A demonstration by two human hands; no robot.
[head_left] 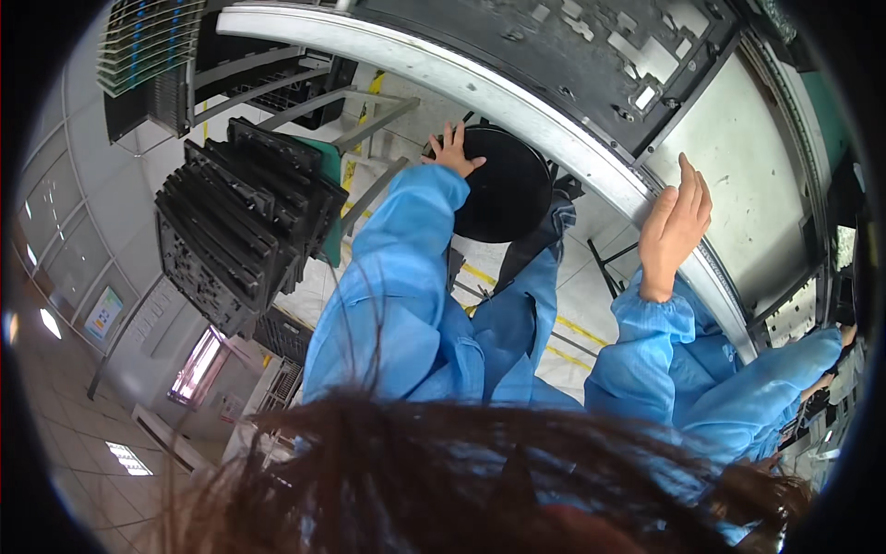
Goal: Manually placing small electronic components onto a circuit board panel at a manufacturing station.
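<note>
My left hand is spread open, with its fingers on the left rim of a round black stool seat. The seat is below the long silver metal rail of a workbench. Beside that rail, my right hand is raised with its fingers stretched out and the thumb side toward the bench; nothing is in it. Whether it touches the rail, I cannot tell. Past the rail lies a black fixture plate with cut-outs, and to its right a pale flat bench panel. Both my arms wear blue sleeves.
At left, a stack of black trays or fixture plates stands by a grey metal frame. A rack of thin green boards is at upper left. Another person's blue sleeve is close on my right. Yellow tape marks the floor.
</note>
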